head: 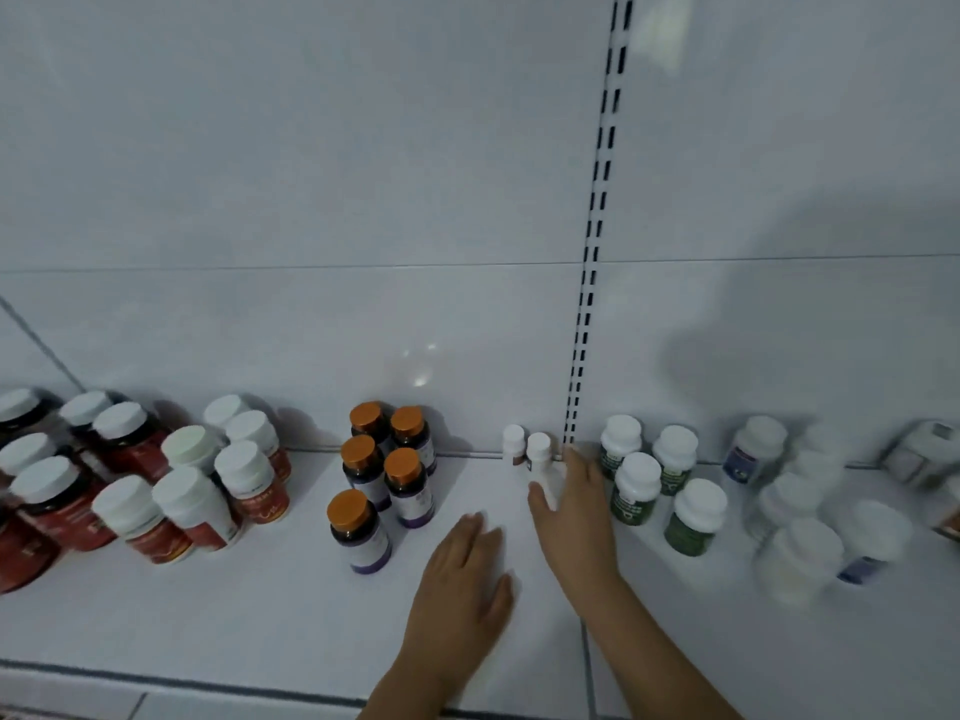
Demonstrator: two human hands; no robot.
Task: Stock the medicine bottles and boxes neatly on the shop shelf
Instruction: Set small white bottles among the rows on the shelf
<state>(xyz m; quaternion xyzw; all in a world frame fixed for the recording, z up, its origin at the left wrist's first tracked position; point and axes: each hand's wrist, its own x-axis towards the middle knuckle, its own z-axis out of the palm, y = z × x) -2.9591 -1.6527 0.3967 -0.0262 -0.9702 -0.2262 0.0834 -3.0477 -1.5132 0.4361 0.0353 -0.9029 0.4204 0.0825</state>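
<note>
Right hand (574, 504) grip around small white bottle (548, 483), left hand (462, 569) flat, released on shelf (260, 605), 2 small bottles (524, 446) behind.

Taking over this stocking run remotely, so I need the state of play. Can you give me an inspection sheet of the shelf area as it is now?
Surface: white shelf, bare along the front.
Job's things: orange-capped bottles in two rows; red-label bottles at left; green-label bottles right of centre; two small white bottles at the back wall; blurred white bottles and a box at far right.
Clutter: nothing seen.
Grippers: left hand flat on the shelf; right hand round a third small white bottle.
Cables: nothing seen.
Surroundings: white back panel, slotted upright.
</note>
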